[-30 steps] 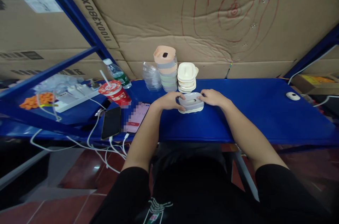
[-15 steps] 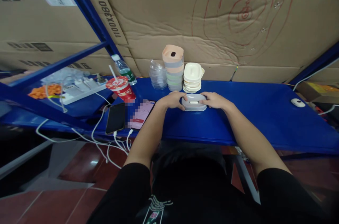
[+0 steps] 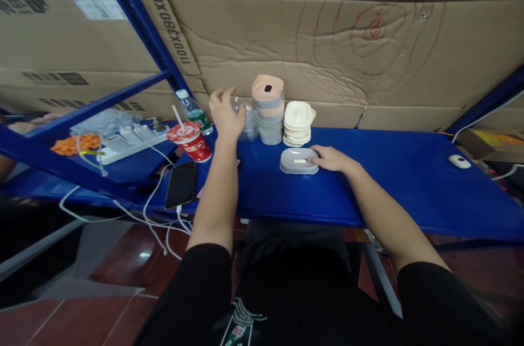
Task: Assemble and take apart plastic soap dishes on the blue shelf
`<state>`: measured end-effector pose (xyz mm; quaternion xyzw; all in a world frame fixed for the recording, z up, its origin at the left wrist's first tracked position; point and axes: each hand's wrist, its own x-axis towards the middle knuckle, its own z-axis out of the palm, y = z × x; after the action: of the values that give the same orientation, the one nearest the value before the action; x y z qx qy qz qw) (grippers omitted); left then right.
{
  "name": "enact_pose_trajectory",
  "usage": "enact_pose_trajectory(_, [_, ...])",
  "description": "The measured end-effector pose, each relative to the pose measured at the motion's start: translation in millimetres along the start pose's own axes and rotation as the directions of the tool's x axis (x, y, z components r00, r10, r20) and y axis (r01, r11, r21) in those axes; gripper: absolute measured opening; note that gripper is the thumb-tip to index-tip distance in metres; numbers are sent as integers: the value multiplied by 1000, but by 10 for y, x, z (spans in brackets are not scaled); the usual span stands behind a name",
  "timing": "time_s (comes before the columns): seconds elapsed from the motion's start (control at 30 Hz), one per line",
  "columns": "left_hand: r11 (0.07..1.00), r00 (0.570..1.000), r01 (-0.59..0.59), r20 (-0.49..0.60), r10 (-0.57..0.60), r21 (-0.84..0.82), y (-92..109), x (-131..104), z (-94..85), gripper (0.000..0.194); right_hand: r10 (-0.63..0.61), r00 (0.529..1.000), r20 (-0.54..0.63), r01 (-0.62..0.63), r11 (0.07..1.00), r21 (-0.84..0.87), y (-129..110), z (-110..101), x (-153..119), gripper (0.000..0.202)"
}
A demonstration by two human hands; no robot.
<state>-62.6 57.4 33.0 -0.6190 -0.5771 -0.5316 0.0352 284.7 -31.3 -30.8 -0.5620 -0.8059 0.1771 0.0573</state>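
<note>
A grey oval plastic box (image 3: 289, 162) with a white bar across its top sits on the blue table. My right hand (image 3: 332, 159) grips its right end, thumb and fingers closed against it. My left hand (image 3: 227, 115) is raised by a stack of clear plastic cups or lids (image 3: 249, 127), its fingers spread and curved over the left side of the stack; contact is unclear. Just right of that stands a tall stack of peach and grey containers (image 3: 268, 111). Beside it is a pile of cream-coloured lids (image 3: 297, 122).
Left of my forearm are a red cup with a straw (image 3: 192, 141), a water bottle (image 3: 194, 111) and a dark phone (image 3: 180, 185) with a cable. A power strip (image 3: 131, 145) lies further left, near another person's arm (image 3: 6, 163). A white mouse-like device (image 3: 459, 161) sits right.
My left hand has let go of the grey box and moved up and left to the clear stack. My right hand stays at the box's right end.
</note>
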Motion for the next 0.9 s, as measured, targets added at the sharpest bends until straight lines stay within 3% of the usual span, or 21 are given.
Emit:
enact_pose_trajectory(0.13, [985,952,16,299,-67,170,-11,248,-43,48,3,1000,-4,-3,1000,-14,3,7,-4,55])
enact_pose_trajectory(0.23, [969,921,22,371,-116,248,-23,301,-54,37,9,1000,0,-9,1000,-19,-17,-2,-16,56])
enact_pose_trajectory(0.33, [968,938,43,324,-124,246,-36,314,-81,25,19,1000,9,-19,1000,-18,-43,-20,-31,57])
enact_pose_trajectory(0.5, [977,957,104,247,-149,184,-112,328,-136,27,27,1000,11,-26,999,-20,-74,-41,-54,55])
enact_pose_trajectory(0.67, [992,992,127,10,-128,20,-237,281,-239,31,32,999,-18,-33,999,-25,-58,-29,-44,64])
enact_pose_trajectory(0.73, [993,991,77,-106,-86,-85,-199,259,-320,36,52,995,-84,-53,999,-9,-46,-30,-36,73])
enact_pose_trajectory(0.83, [963,973,-59,-232,-4,-264,27,200,-416,50,74,963,-259,-56,995,78,-32,-55,-42,75])
enact_pose_trajectory(0.9, [911,980,-101,-199,22,-400,247,95,-405,61,63,914,-402,20,980,198,-29,-87,-62,75])
